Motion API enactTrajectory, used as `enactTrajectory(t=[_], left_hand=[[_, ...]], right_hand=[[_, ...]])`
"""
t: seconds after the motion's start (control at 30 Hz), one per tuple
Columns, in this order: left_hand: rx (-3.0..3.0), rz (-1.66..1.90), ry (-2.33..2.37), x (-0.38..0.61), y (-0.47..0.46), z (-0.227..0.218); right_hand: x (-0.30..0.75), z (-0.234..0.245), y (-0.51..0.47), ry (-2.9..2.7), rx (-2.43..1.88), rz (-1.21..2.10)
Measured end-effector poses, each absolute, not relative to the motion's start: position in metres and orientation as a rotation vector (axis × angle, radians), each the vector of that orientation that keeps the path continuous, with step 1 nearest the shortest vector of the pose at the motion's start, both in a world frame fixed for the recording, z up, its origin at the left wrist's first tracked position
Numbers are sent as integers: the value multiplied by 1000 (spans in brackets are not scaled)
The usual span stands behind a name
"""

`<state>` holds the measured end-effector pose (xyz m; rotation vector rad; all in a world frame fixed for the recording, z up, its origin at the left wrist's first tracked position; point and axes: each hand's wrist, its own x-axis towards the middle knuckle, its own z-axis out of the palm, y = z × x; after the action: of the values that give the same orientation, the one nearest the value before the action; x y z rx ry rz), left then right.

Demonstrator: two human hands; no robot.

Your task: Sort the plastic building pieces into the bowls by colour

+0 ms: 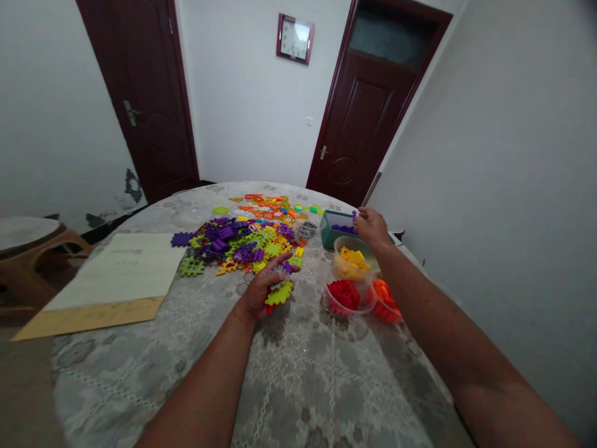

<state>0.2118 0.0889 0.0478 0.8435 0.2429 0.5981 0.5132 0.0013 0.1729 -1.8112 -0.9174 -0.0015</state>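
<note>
My left hand (261, 289) is closed around several plastic toy pieces just in front of the mixed pile. A yellow-green gear (280, 294) shows below its fingers, with bits of purple and red beside it. My right hand (372, 226) reaches over the teal box (329, 230), pinching a small purple piece (354, 214) above the rim. More purple pieces (344, 229) lie inside that box. A heap of purple, green, yellow and orange plastic pieces (224, 236) spreads over the table to the left.
Clear tubs hold yellow pieces (352, 258), red pieces (344, 295) and orange pieces (385, 298) below my right arm. A small clear tub of grey pieces (306, 230) stands beside the teal box. Paper sheets (121, 264) lie at left; a stool (37, 249) stands beyond the table edge.
</note>
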Motion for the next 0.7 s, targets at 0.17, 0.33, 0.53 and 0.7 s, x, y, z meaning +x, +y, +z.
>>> enactTrajectory(t=[0.17,0.33,0.53,0.7], left_hand=[[853,576,236,212,86,49],[834,580,227,210,83,52],[807,569,286,210,82,52],[779,587,270,213,84,52]], right_hand=[[472,148,-3,-1198,-1815,135],[407,131,1,-1600,-1670,298],[378,124,14,-1589,-1569,716],[378,120,21,-1293,-1520,920]])
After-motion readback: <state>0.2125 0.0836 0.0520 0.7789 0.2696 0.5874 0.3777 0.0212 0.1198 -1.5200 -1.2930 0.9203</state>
